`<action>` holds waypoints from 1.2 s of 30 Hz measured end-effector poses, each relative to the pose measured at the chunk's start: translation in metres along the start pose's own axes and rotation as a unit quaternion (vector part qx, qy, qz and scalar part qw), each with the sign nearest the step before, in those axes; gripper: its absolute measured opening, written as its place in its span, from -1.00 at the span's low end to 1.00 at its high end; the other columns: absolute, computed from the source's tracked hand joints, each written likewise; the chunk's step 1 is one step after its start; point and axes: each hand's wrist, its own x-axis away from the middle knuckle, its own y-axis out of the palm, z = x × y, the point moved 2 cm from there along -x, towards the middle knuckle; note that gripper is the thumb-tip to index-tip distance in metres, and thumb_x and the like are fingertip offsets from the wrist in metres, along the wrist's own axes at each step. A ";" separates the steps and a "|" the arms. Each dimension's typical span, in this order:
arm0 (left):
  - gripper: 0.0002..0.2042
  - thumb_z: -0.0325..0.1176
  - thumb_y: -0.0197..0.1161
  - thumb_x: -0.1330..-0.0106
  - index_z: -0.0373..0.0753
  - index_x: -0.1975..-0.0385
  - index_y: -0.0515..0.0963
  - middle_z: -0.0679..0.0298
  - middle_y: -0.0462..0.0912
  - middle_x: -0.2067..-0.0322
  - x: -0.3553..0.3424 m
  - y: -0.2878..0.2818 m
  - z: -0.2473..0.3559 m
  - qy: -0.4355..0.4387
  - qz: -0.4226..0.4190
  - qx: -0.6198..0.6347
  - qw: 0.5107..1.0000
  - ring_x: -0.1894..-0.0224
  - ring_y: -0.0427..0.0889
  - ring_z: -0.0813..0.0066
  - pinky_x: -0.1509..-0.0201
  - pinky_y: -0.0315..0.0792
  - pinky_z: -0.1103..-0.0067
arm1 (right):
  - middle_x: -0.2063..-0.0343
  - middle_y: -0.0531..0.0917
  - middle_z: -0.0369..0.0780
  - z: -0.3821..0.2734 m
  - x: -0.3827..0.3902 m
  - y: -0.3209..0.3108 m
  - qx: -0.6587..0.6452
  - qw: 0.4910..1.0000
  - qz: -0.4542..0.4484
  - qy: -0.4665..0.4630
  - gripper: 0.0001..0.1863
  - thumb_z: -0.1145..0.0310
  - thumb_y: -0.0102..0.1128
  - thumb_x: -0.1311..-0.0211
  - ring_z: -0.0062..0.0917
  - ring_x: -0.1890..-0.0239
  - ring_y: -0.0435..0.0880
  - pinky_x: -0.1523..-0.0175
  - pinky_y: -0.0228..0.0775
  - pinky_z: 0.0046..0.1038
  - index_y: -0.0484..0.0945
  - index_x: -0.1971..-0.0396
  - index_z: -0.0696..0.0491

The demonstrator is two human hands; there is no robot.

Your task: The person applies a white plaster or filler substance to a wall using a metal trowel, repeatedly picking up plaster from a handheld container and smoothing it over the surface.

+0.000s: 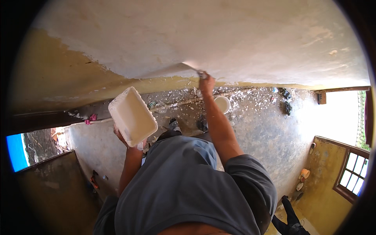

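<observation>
Wall (235, 39): scraper (192, 69) blade points left, near-horizontal.

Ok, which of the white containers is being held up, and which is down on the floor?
The rectangular white tray is held up in the left hand. The round white bucket stands on the floor, beyond the right hand.

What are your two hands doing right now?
Left hand: closed, holding up a white tray.
Right hand: closed on a scraper against the wall.

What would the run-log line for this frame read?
left hand: holds white tray | right hand: presses trowel to wall | bucket on floor
</observation>
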 end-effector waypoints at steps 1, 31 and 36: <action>-0.23 0.30 -0.05 -0.26 -0.11 -0.36 0.21 -0.03 0.47 -0.15 0.003 0.000 0.001 0.005 0.002 0.011 1.000 -0.06 0.57 0.01 -0.08 0.51 0.08 | 0.62 0.57 0.04 0.005 -0.011 -0.022 0.062 0.998 -0.001 -0.003 -0.71 0.14 0.30 -0.22 -0.23 0.61 0.50 0.38 0.41 -0.29 0.71 0.17 -0.02; -0.26 0.29 -0.05 -0.26 -0.05 -0.35 0.23 0.16 0.43 -0.23 0.000 0.003 0.000 -0.071 -0.048 0.068 0.994 -0.18 0.48 0.08 -0.18 0.42 0.12 | 0.40 0.72 -0.11 0.025 -0.043 -0.208 -0.063 0.937 0.338 -0.058 -0.75 0.29 0.14 -0.26 -0.37 0.38 0.69 0.24 0.49 -0.32 0.68 0.27 0.14; -0.28 0.29 -0.08 -0.27 -0.02 -0.35 0.25 0.20 0.44 -0.22 0.000 0.007 -0.001 -0.087 -0.045 0.059 0.993 -0.19 0.48 0.11 -0.19 0.42 0.11 | 0.37 0.73 -0.14 -0.019 0.017 -0.124 -0.004 0.986 0.115 -0.123 -0.82 0.36 0.17 -0.25 -0.39 0.35 0.70 0.21 0.52 -0.38 0.70 0.25 0.06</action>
